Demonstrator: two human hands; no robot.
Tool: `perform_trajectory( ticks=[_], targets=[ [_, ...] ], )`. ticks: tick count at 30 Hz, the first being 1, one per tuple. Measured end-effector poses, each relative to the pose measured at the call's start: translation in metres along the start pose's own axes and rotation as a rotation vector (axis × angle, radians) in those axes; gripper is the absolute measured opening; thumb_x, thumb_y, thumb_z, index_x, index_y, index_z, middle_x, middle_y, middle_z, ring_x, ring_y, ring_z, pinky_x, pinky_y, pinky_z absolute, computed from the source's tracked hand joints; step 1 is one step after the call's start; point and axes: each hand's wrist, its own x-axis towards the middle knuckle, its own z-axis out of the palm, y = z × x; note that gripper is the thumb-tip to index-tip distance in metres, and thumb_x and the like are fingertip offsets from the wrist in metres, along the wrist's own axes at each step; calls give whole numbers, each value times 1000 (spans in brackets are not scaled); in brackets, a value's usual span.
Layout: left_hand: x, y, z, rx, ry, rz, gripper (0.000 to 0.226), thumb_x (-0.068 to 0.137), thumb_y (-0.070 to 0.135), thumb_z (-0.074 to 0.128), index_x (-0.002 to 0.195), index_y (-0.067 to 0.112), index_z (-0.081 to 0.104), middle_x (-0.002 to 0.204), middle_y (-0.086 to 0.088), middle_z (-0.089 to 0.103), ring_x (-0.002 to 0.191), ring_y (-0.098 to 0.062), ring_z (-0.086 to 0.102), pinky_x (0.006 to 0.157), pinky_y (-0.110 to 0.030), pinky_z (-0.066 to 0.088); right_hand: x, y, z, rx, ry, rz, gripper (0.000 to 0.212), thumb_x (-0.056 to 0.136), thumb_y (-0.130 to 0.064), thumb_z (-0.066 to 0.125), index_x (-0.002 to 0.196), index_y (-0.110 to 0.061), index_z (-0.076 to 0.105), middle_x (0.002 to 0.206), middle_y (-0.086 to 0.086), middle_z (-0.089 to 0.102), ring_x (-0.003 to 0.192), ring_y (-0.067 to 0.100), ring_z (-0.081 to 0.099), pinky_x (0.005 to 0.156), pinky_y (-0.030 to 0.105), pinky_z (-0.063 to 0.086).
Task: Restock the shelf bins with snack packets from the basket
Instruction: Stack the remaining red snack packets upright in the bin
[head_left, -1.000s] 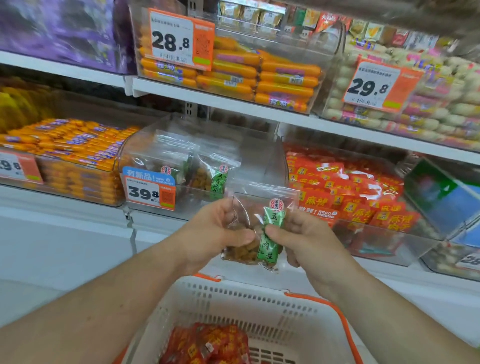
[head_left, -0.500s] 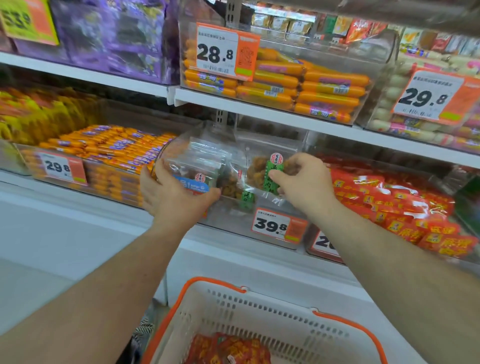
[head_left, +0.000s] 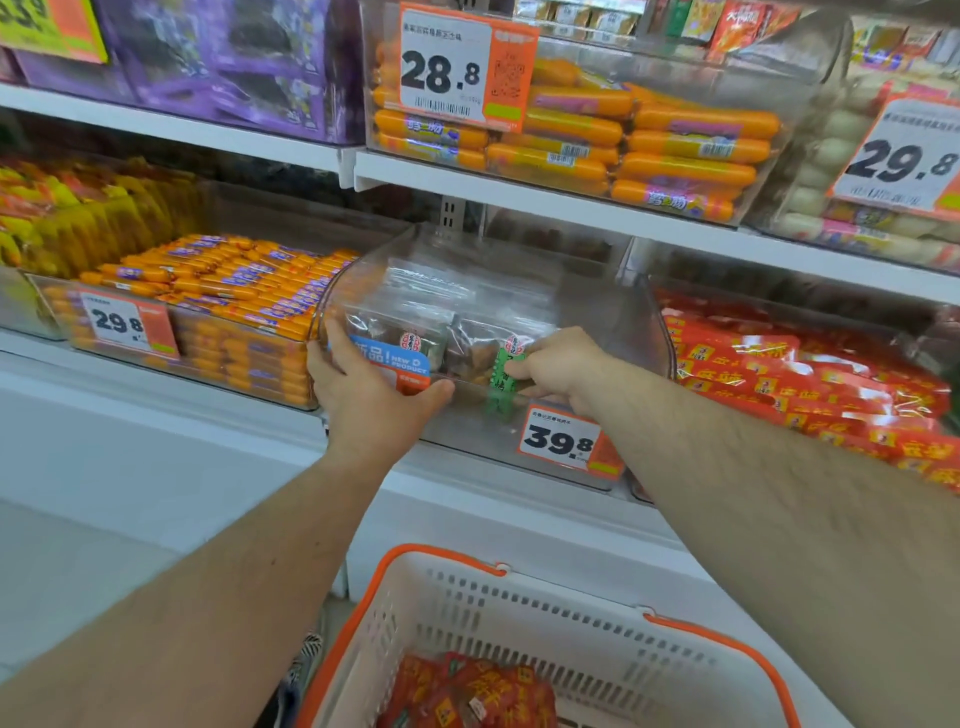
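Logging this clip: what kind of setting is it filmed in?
Most likely a snack aisle in a shop or supermarket. White shelves carry clear bins full of packaged snacks, each bin has a printed price tag, and a shopping basket sits below.

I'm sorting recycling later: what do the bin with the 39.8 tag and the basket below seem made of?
The clear shelf bin looks like rigid glossy transparent plastic: packets show through its walls, which catch glare. The white basket with orange rim looks like matte moulded plastic, judging by its rows of slotted holes.
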Motion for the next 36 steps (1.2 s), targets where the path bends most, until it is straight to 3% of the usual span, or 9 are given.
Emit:
perform_trajectory(
  ticks=[6, 9, 12, 14, 16, 23, 29, 32, 36],
  targets=[
    [-6, 7, -6, 69, 18, -4, 135, 60, 49, 88, 155, 13, -2, 159, -16, 0, 148, -32, 6, 120, -49, 15, 0, -1, 0, -274, 40, 12, 51, 79, -32, 82, 109, 1, 58, 93, 8, 63, 89, 25, 64, 88, 38, 56],
    [-17, 19, -12, 211, 126, 148, 128, 61, 50, 86, 154, 9, 9, 158, -19, 7, 147, -32, 6, 117, -49, 12, -17, -6, -9, -341, 96, -12, 40, 78, -35, 81, 89, -4, 57, 85, 8, 67, 79, 22, 66, 70, 32, 56],
    [-36, 22, -10, 250, 134, 509, 101, 61, 47, 81, 142, 9, 34, 142, -19, 34, 131, -30, 27, 104, -52, 31, -45, 6, -13, -436, 483, -402, 19, 83, -23, 68, 94, -9, 63, 94, 9, 67, 83, 28, 62, 68, 30, 46],
    [-55, 21, -4, 289, -109, 635, 81, 66, 44, 75, 133, 11, 44, 129, -14, 44, 122, -31, 38, 96, -48, 35, -75, 35, -8, -268, 619, -818, 16, 81, -11, 63, 96, -7, 65, 89, 6, 63, 77, 21, 58, 74, 28, 43],
    [-75, 18, 1, 447, -474, 663, 69, 74, 44, 72, 133, 18, 47, 128, -7, 44, 123, -30, 41, 98, -43, 32, -97, 79, 2, -167, 618, -938, 8, 77, -5, 62, 85, -6, 64, 78, 4, 59, 67, 12, 49, 67, 19, 38],
    [-105, -12, 26, 1014, -1338, 537, 61, 91, 50, 56, 145, 28, 38, 145, -5, 42, 128, -29, 42, 102, -42, 39, -114, 257, 85, -329, -88, 79, 12, 88, -20, 58, 87, -12, 68, 85, 5, 69, 83, 23, 64, 79, 37, 54],
    [-108, -22, 39, 1042, -1376, 505, 64, 90, 49, 60, 146, 28, 37, 143, -2, 44, 122, -26, 48, 87, -35, 41, -150, 315, 155, -167, -220, 461, 28, 87, -40, 67, 92, -13, 72, 89, 5, 73, 81, 21, 68, 76, 32, 56],
    [-108, -24, 41, 1039, -1399, 500, 63, 90, 48, 60, 145, 27, 38, 142, -2, 45, 121, -25, 49, 92, -37, 45, -152, 322, 167, -179, -277, 451, 24, 92, -31, 64, 110, -17, 70, 102, -2, 68, 87, 14, 62, 76, 25, 51],
    [-108, -24, 43, 1028, -1417, 492, 65, 90, 49, 60, 147, 28, 36, 146, -1, 43, 125, -25, 47, 97, -40, 44, -143, 318, 156, -202, -227, 429, 12, 95, -20, 56, 103, -21, 65, 101, 4, 70, 77, 18, 66, 65, 27, 55]
  ],
)
